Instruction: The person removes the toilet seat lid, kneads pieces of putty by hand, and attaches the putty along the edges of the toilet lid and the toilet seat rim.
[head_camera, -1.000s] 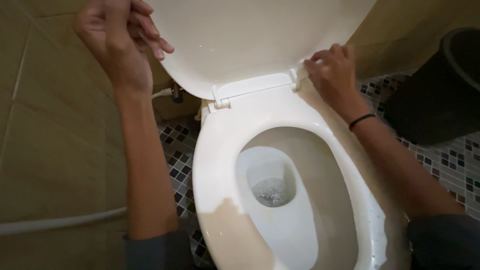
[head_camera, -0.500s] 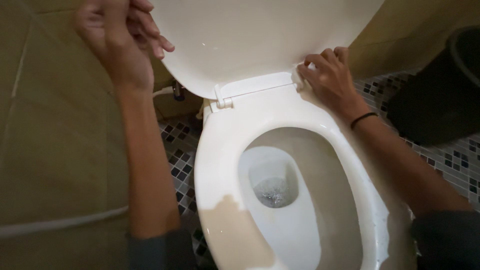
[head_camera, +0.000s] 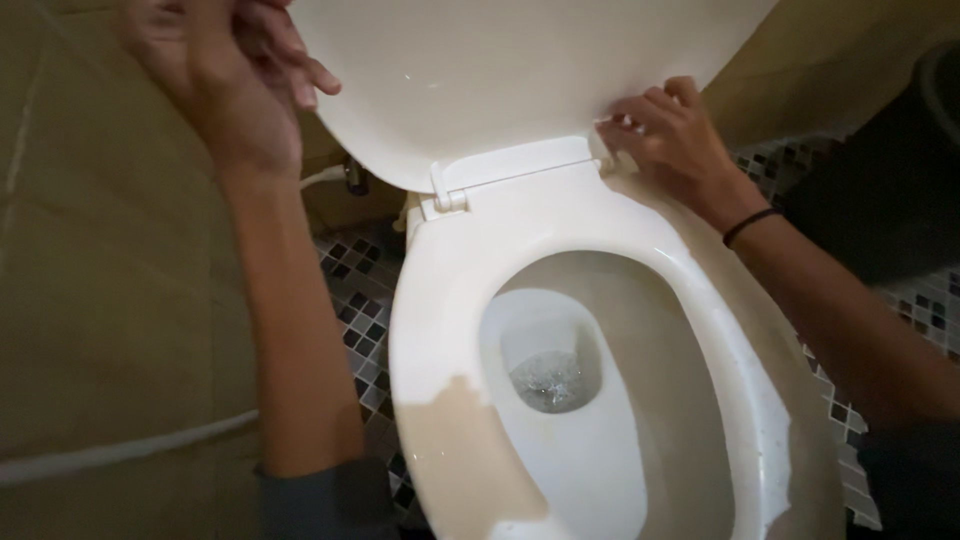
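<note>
Hands are both up at the back of the toilet. We hold the raised lid (head_camera: 520, 70) with our left hand (head_camera: 225, 80): its fingers curl over the lid's left edge near the top, so this hand is closed on the lid. The lid stands up, tilted a little, and is white. Our right hand (head_camera: 675, 140) is at the right hinge, where lid and seat (head_camera: 440, 330) meet; the fingers are bent and touch that corner, but we cannot tell if they pinch something or only press. A black band (head_camera: 750, 225) is around the right wrist. The seat lies down on the bowl (head_camera: 590, 440), and a brown patch shows on its front left part. Water (head_camera: 548, 380) is at the bottom of the bowl. A thin white hose (head_camera: 120, 450) runs along the beige wall on the left, and small dark and light floor tiles (head_camera: 360, 300) show beside the toilet.
</note>
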